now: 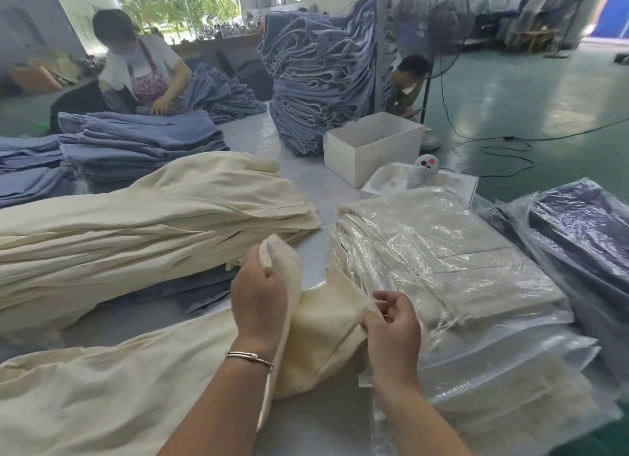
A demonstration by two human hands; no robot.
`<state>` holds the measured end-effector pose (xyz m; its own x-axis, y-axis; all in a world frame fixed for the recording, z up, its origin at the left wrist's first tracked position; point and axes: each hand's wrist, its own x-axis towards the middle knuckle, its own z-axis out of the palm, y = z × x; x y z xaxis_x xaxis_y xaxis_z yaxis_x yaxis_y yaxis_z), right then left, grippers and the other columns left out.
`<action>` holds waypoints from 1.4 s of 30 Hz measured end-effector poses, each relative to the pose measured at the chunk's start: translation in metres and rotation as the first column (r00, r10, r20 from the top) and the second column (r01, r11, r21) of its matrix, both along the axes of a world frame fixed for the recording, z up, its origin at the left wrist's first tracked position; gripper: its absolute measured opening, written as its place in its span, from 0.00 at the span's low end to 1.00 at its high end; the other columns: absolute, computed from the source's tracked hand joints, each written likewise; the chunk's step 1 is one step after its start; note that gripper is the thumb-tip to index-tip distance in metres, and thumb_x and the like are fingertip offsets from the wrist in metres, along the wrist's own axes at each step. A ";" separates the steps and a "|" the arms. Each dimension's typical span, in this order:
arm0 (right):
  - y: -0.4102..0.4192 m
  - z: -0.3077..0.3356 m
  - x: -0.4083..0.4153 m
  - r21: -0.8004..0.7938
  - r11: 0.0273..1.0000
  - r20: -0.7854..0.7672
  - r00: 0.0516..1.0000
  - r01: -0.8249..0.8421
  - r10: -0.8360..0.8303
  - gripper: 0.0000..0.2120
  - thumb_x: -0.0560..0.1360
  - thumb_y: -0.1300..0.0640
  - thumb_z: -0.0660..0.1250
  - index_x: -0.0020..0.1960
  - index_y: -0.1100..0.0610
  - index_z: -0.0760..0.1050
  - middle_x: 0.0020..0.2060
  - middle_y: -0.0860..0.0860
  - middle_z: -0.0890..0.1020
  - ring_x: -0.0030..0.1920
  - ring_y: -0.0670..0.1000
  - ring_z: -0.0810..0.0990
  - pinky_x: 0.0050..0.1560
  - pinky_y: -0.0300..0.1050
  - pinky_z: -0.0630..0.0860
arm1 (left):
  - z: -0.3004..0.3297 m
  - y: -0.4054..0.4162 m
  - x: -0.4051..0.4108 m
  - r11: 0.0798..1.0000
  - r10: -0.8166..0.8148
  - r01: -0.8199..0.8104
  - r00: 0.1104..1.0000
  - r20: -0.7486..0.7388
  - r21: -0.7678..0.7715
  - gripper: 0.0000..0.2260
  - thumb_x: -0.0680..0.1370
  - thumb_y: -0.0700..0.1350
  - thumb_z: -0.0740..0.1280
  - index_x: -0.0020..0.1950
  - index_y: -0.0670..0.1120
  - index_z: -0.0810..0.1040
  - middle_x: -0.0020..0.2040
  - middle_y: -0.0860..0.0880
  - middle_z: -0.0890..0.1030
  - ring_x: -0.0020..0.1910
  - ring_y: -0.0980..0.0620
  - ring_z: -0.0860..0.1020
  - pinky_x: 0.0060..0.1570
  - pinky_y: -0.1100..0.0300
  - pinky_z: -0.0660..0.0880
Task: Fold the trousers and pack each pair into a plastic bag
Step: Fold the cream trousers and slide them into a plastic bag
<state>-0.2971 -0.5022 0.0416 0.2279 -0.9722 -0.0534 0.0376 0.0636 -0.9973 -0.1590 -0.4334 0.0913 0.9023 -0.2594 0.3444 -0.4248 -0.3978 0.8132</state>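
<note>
Head cam is looking forward and down, close over the table (258,142), hall lying beyond.

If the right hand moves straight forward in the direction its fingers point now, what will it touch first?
Probably the stack of bagged cream trousers, lying just beyond the right hand, which pinches the cream trousers. Depth is uncertain.

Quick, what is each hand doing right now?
Left hand: closed, gripping the cream trousers.
Right hand: pinching the same trousers' edge.
</note>
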 end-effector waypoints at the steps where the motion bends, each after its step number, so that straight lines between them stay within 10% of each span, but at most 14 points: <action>1: 0.000 0.000 0.001 0.015 1.000 0.016 1.000 -0.009 0.008 0.13 0.70 0.69 0.65 0.47 0.52 0.74 0.41 0.54 0.80 0.38 0.52 0.78 0.39 0.51 0.76 | 0.001 -0.001 -0.007 0.997 -0.046 0.042 0.997 0.054 0.065 0.10 0.80 0.42 0.56 0.55 0.48 0.76 0.47 0.47 0.81 0.44 0.44 0.76 0.41 0.58 0.65; 7: 0.002 0.003 0.002 0.061 0.997 0.118 0.993 -0.036 0.028 0.12 0.72 0.70 0.69 0.48 0.55 0.74 0.41 0.55 0.80 0.38 0.49 0.79 0.41 0.49 0.76 | -0.027 -0.036 -0.054 0.659 -0.473 0.601 0.798 -0.373 0.451 0.11 0.74 0.45 0.59 0.53 0.50 0.77 0.51 0.49 0.80 0.53 0.47 0.77 0.50 0.52 0.75; 17: 0.004 0.003 -0.004 0.031 0.988 0.062 0.987 -0.151 0.149 0.09 0.68 0.59 0.71 0.46 0.55 0.75 0.38 0.52 0.78 0.33 0.46 0.77 0.31 0.38 0.73 | -0.039 -0.023 -0.058 0.391 -0.640 0.497 0.751 -0.159 0.774 0.18 0.79 0.47 0.58 0.68 0.46 0.68 0.54 0.45 0.72 0.46 0.47 0.75 0.44 0.54 0.72; 21: -0.005 0.004 -0.003 0.050 0.971 -0.184 0.953 -0.235 0.240 0.13 0.67 0.60 0.74 0.47 0.52 0.73 0.41 0.53 0.80 0.40 0.51 0.79 0.39 0.41 0.75 | -0.040 -0.009 -0.061 0.386 -0.817 0.903 0.429 -0.384 0.189 0.16 0.70 0.39 0.62 0.54 0.53 0.77 0.44 0.54 0.79 0.41 0.54 0.77 0.39 0.57 0.73; 25: -0.005 0.004 -0.002 0.052 0.954 -0.226 0.927 -0.295 0.299 0.11 0.70 0.66 0.68 0.48 0.54 0.72 0.40 0.54 0.79 0.41 0.53 0.79 0.40 0.42 0.75 | -0.042 0.004 -0.034 0.658 -0.623 0.692 0.280 -0.730 -0.296 0.18 0.67 0.45 0.61 0.52 0.41 0.81 0.39 0.50 0.80 0.37 0.53 0.77 0.38 0.61 0.74; 29: 0.022 0.009 0.006 -0.004 0.900 -0.217 0.879 -0.437 0.426 0.13 0.67 0.70 0.68 0.43 0.55 0.71 0.36 0.50 0.78 0.36 0.47 0.75 0.36 0.36 0.71 | -0.030 -0.014 -0.009 0.881 -0.365 0.464 0.552 -0.750 -0.088 0.16 0.77 0.54 0.64 0.50 0.41 0.77 0.42 0.43 0.79 0.35 0.48 0.80 0.32 0.58 0.78; 33: 0.052 0.007 0.014 0.003 0.825 -0.254 0.797 -0.565 0.547 0.16 0.55 0.62 0.64 0.42 0.52 0.69 0.35 0.46 0.76 0.36 0.44 0.73 0.37 0.36 0.69 | -0.031 -0.032 0.010 0.808 -0.254 0.433 0.869 -0.426 0.401 0.08 0.77 0.46 0.64 0.46 0.41 0.76 0.43 0.43 0.78 0.46 0.42 0.77 0.40 0.55 0.71; 36: 0.053 0.003 0.018 0.188 0.774 -0.195 0.750 -0.604 0.632 0.23 0.57 0.57 0.71 0.51 0.52 0.69 0.38 0.49 0.78 0.34 0.42 0.75 0.34 0.32 0.70 | -0.039 -0.030 0.015 0.743 -0.271 0.456 0.874 -0.403 0.490 0.08 0.75 0.39 0.62 0.35 0.43 0.70 0.33 0.47 0.72 0.38 0.43 0.73 0.30 0.58 0.62; 42: 0.021 0.001 0.029 0.122 0.950 -0.219 0.926 -0.288 0.309 0.14 0.73 0.43 0.66 0.48 0.52 0.67 0.40 0.53 0.79 0.42 0.54 0.80 0.49 0.55 0.78 | -0.047 -0.003 -0.004 0.824 -0.497 0.565 0.690 -0.526 -0.037 0.11 0.72 0.41 0.69 0.33 0.44 0.70 0.31 0.49 0.68 0.32 0.53 0.66 0.34 0.58 0.62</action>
